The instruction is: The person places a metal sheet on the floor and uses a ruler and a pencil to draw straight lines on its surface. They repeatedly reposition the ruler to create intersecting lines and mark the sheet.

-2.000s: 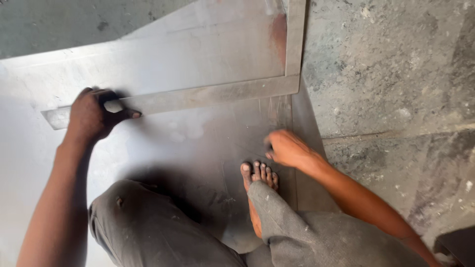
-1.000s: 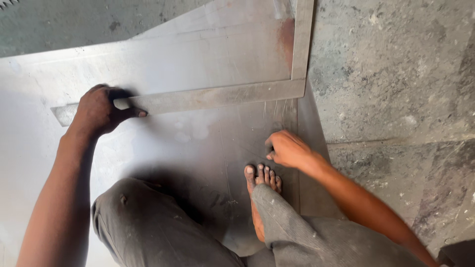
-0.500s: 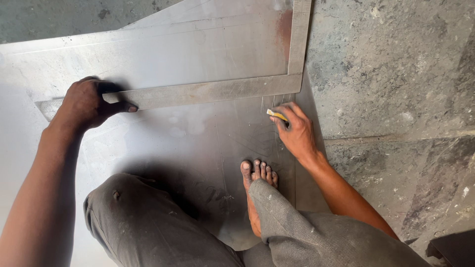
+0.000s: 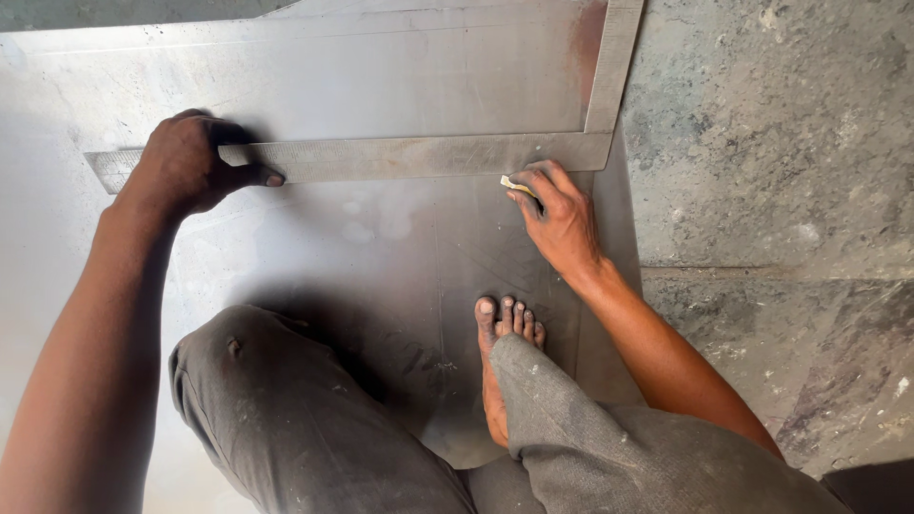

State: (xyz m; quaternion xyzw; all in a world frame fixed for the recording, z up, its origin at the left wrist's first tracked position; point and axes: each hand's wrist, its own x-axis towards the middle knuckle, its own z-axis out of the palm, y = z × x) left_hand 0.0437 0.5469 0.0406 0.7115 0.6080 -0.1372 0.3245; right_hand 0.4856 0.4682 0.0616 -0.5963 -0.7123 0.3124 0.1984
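Left hand: the left hand (image 4: 186, 167) lies flat on the long arm of the steel square (image 4: 400, 155), near that arm's left end; palm down, thumb stretched along the arm's near edge; the grip is spread and pressing, closed on nothing

Right hand: the right hand (image 4: 562, 214) sits just below the inner corner of the square; its grip is pinched shut on a small pale marker (image 4: 514, 183), held between thumb and fingers; the marker's tip meets the near edge of the long arm

Steel square: L-shaped, grey, with fine graduations along the edge; the long arm runs left to right across the sheet; the short arm runs up and away along the sheet's right edge, beside a rusty patch

Metal sheet: the metal sheet (image 4: 381, 247) lies flat on the floor, dull and scratched; the square rests on it

Foot: a bare foot (image 4: 500, 352) stands on the sheet, toes pointing toward the square, just below the right hand

Legs: grey trousers (image 4: 314, 409), dusty, knees bent in a crouch over the sheet

Floor: the concrete floor (image 4: 781, 171) is stained and mottled to the right of the sheet
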